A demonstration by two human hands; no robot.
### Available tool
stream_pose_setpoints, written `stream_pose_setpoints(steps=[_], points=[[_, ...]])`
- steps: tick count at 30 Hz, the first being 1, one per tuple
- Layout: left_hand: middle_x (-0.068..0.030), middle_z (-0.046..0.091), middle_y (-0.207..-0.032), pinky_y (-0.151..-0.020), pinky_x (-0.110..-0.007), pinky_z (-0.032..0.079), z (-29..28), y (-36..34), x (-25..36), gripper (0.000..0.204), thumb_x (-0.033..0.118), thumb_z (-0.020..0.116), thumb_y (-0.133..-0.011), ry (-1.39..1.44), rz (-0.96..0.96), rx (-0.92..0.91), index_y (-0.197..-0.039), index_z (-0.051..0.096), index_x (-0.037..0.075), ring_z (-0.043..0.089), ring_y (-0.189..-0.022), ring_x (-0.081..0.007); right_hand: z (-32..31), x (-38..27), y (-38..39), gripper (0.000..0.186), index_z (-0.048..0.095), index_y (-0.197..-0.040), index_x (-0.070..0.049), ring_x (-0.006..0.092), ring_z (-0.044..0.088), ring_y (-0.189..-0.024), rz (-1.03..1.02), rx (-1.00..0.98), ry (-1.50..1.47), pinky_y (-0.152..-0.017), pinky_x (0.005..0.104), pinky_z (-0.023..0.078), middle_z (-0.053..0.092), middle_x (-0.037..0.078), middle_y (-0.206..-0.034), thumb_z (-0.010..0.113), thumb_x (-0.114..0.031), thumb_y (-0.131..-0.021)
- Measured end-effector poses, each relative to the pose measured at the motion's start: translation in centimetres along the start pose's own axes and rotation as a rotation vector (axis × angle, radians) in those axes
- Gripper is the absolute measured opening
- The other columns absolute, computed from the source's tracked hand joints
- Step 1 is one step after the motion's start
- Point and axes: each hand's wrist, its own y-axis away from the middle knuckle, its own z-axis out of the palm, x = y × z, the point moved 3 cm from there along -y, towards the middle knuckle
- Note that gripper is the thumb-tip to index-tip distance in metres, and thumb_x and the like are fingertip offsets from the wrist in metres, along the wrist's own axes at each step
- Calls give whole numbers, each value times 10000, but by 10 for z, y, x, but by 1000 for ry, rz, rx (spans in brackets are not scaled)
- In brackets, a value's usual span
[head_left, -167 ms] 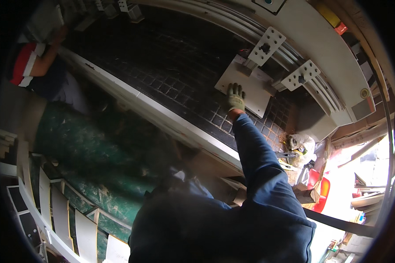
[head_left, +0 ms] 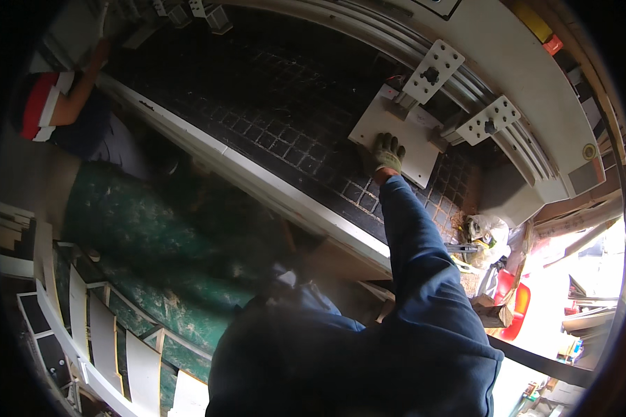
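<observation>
My right hand [head_left: 388, 151], in a light work glove, lies palm down on a pale flat panel [head_left: 414, 158]. Its fingers are stretched out and slightly apart, near the panel's left edge. The panel lies on the dark gridded machine bed [head_left: 292, 139]. Along its far side it meets a metal clamp bracket [head_left: 432, 73], and a second clamp bracket [head_left: 489, 124] stands by its right end. My left hand does not show; only the dark blue right sleeve reaches forward.
A long pale rail [head_left: 222, 149] edges the bed on my side. At the far left another person [head_left: 59, 104] stands by the bed, one arm raised. A curved rack of pale boards [head_left: 104, 333] is at lower left. Plastic bags [head_left: 487, 233] and a red chair [head_left: 513, 302] are at right.
The view has shifted slightly, so the bed and panel appear a little farther right. My right hand stays on the panel, its fingers now a bit more spread.
</observation>
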Motion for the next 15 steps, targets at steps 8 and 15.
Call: stream_pose_setpoints(steps=[8,15], points=[[-186,672,-1386,-1060,-440,523,-20,-17,13,396,257,692,-1021,-36,6,-14,-1331,682,10,649,-1274,-314,11,-11,29,1019,268,-1683,-46,409,147,-1637,-37,73,-13,-1308,599,85,221,195,-1761,463,-758,-981],[-184,669,-1393,-1058,-439,525,-20,-50,49,392,241,705,-1020,-34,153,-49,-1334,681,8,650,-1276,-308,-22,-76,123,1014,155,-1708,-42,375,101,-1653,-125,-162,55,-1324,562,63,146,187,-1783,418,-736,-1018]])
